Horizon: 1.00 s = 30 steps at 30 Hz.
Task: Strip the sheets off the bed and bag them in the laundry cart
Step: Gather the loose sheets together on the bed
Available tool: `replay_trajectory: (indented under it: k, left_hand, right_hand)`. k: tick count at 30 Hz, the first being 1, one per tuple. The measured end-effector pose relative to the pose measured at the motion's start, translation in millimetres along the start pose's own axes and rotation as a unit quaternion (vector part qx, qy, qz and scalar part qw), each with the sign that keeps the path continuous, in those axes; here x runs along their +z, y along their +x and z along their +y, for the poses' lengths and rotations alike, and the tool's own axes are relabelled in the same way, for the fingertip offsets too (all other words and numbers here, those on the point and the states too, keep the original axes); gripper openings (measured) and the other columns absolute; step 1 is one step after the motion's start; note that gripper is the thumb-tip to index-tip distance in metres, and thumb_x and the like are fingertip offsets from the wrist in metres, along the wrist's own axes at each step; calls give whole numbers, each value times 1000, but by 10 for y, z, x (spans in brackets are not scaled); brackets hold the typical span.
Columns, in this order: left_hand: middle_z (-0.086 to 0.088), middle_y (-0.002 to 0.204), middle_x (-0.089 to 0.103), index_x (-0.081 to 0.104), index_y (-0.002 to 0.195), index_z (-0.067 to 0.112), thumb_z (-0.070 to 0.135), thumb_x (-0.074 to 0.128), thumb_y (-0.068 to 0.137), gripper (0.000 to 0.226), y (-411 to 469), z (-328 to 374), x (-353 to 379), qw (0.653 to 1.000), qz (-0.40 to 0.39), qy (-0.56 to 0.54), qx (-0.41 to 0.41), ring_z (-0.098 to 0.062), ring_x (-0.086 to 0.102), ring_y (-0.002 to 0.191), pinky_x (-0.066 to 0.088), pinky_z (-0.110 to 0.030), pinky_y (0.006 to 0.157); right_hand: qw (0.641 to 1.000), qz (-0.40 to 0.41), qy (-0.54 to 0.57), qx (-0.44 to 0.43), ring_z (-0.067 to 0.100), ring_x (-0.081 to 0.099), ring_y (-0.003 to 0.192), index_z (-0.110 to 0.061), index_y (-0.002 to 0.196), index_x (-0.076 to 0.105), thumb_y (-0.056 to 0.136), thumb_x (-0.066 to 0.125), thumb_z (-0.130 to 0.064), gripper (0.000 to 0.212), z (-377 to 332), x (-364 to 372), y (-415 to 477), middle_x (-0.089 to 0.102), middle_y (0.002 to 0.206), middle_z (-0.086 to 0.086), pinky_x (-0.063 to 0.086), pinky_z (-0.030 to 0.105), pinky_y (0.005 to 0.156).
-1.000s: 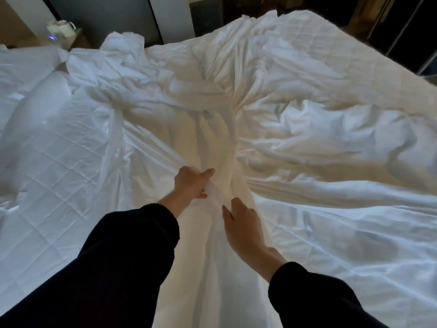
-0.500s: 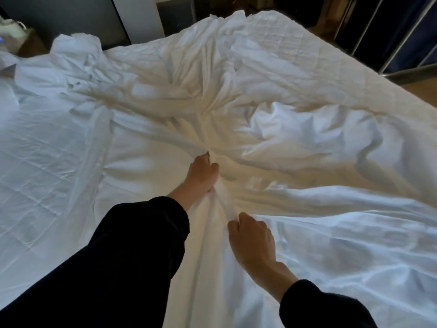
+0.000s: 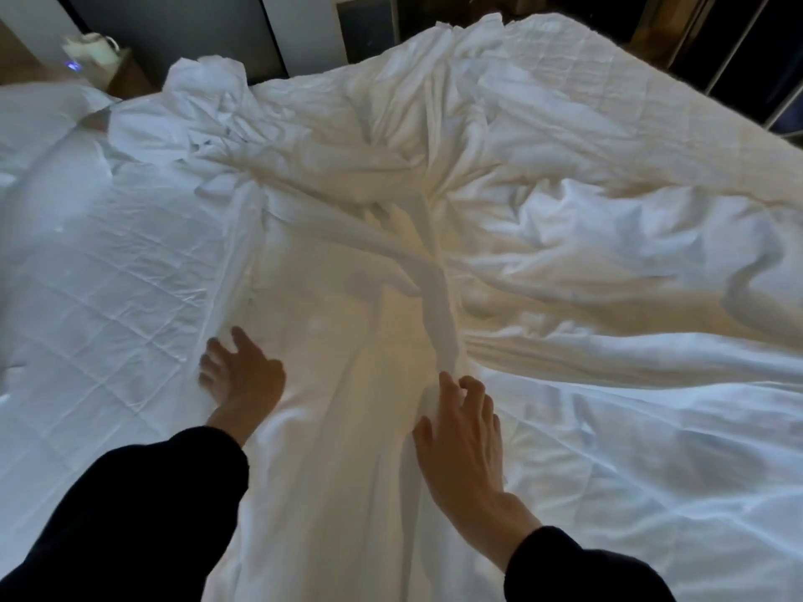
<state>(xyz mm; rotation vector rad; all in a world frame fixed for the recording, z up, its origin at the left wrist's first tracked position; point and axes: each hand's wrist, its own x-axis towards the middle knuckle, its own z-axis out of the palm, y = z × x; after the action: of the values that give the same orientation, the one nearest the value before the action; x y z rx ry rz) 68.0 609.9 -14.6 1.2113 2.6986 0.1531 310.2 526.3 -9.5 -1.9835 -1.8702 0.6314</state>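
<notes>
Where the sheet point(image 3: 391, 362) bunches: between your hands, touching both
left hand point(image 3: 241, 375): fingers spread, flat on it
right hand point(image 3: 460, 432): loose, gripping nothing

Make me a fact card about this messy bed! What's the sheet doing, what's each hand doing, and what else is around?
Sheet: white, bunched into a ridge down the middle of the bed, not yet off
Mattress pad: quilted, showing at the far right corner
Left hand: fingers spread, resting on the sheet
Right hand: fingers loose, touching the ridge's edge, not gripping
Bedside: blurry white kettle at the far left
Laundry cart: not in view
</notes>
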Motion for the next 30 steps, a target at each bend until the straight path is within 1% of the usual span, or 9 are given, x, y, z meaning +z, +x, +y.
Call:
replay_trajectory:
  k: [4,8,11,14,17,20,23,26,30]
  left_hand:
    - [-27,146,25,16,145,3,39,68,85,88,98,-598,12,992,-60,-66,-89,-45,30,132,25,-53,107]
    - [-32,128,51,41,126,-14,33,68,87,66,130,-846,-99,977,-62,-175,-106,-45,48,120,42,-47,97]
    - [-25,107,61,56,114,-10,31,66,87,50,157,-1016,-204,961,-108,-216,-134,-39,57,100,49,-39,83]
    - [-16,75,55,60,90,-7,14,64,84,22,82,-1168,-378,932,-164,-290,-144,-28,53,66,41,-30,61]
    - [-22,78,60,61,84,-5,0,60,79,7,38,-1322,-667,890,-170,-399,-141,-31,59,66,47,-36,66]
    - [-23,85,64,62,89,0,0,57,79,11,24,-1480,-961,845,-211,-470,-145,-33,62,73,52,-37,69]
    - [-22,84,63,62,92,0,1,57,79,14,-33,-1604,-1135,828,-225,-496,-131,-34,62,74,52,-39,69]
    - [-26,101,67,63,106,0,4,61,77,30,-63,-1749,-1237,807,-224,-533,-120,-41,65,91,52,-50,86]
    - [-21,101,70,68,104,1,17,68,81,28,-30,-2043,-1302,777,-206,-580,-136,-35,66,91,51,-44,87]
  right_hand:
    - [996,28,88,-9,34,60,95,-14,125,53,90,53,-12,35,-164,78,-80,56,112,8,45,40,74]
    - [980,24,195,-36,30,60,79,-20,141,33,93,49,-15,51,-448,118,-152,56,75,-4,44,37,70]
    - [968,-41,248,-14,24,57,68,-17,149,22,92,52,-17,64,-765,142,-244,47,58,-7,46,39,68]
    - [939,-143,313,19,17,53,64,-16,130,49,87,53,-17,43,-1082,207,-357,52,60,-6,48,41,70]
    - [898,-234,371,33,10,49,52,-12,98,63,84,51,-12,18,-1378,250,-473,56,63,-4,42,32,48]
    - [874,-273,401,29,12,49,48,-13,94,59,77,50,-11,19,-1740,320,-599,56,65,-2,38,24,44]
    - [883,-268,385,26,23,59,75,-14,99,52,66,51,-21,34,-2085,508,-706,60,85,5,50,37,60]
    - [871,-304,381,60,18,54,74,-13,107,36,79,56,-11,35,-2332,740,-832,54,94,7,46,29,56]
    - [863,-325,375,90,12,53,76,-14,117,36,83,60,-15,42,-2496,982,-1053,50,95,0,43,21,59]
